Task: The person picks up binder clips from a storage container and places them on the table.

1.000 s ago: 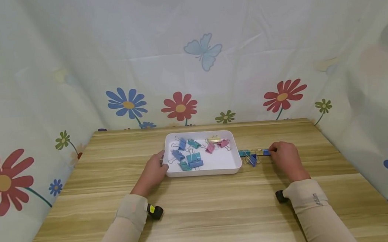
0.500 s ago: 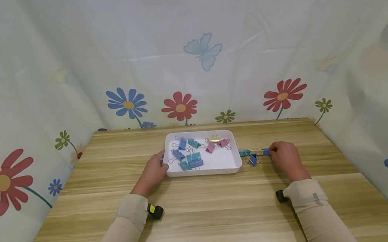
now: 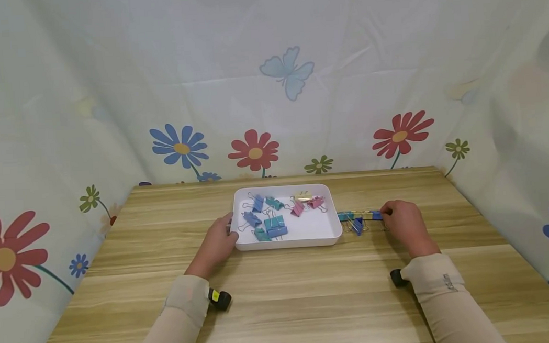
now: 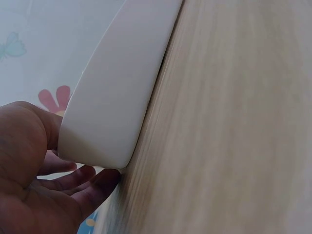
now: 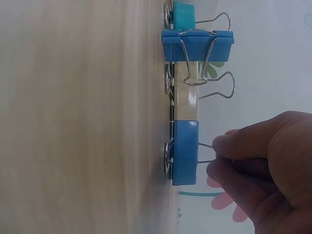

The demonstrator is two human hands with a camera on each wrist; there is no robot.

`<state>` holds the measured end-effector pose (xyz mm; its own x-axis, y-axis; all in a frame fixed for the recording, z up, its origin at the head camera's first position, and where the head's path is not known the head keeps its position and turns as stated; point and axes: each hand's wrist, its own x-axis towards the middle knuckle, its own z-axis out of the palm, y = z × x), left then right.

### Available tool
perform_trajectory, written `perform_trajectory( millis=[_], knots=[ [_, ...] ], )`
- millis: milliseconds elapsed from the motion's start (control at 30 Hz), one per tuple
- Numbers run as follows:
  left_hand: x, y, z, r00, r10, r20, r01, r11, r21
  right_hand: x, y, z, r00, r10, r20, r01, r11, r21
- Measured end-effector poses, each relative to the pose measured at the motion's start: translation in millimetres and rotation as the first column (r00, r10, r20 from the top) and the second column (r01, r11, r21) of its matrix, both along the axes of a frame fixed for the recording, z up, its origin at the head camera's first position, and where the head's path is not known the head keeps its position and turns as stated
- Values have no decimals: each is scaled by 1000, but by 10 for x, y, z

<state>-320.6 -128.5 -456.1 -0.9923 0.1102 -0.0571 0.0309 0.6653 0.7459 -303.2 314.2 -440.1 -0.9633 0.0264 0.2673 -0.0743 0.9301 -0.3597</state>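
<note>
At the left end of the white tray, my left hand grips its side; the left wrist view has the thumb and fingers around the tray's end. Inside lie blue, teal, pink and yellow binder clips. Right of the tray runs a row of clips: a teal clip, a yellow clip and a blue binder clip at the right end. Another blue clip sits crosswise in front of the row. My right hand pinches the wire handle of the end blue clip between thumb and fingertips.
Everything stands on a wood-grain table. Behind it and at both sides hangs a white curtain with printed flowers and a butterfly.
</note>
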Motion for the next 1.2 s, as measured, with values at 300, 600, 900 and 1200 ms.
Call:
perform_trajectory(
  millis=[300, 600, 900, 1200],
  knots=[
    [-4, -1, 4, 1000, -2, 12, 2, 1000, 1, 4, -2, 2, 1000, 6, 6, -6, 1000, 7],
    [-21, -5, 4, 1000, -10, 12, 10, 1000, 8, 14, -17, 42, 999, 17, 37, -17, 1000, 3],
    [-35, -15, -8, 1000, -14, 9, 14, 1000, -3, 36, -61, 104, 1000, 11, 25, -11, 1000, 8],
    [-24, -11, 6, 1000, -15, 9, 15, 1000, 1, 40, -205, 213, 1000, 12, -25, -12, 1000, 3]
  ],
)
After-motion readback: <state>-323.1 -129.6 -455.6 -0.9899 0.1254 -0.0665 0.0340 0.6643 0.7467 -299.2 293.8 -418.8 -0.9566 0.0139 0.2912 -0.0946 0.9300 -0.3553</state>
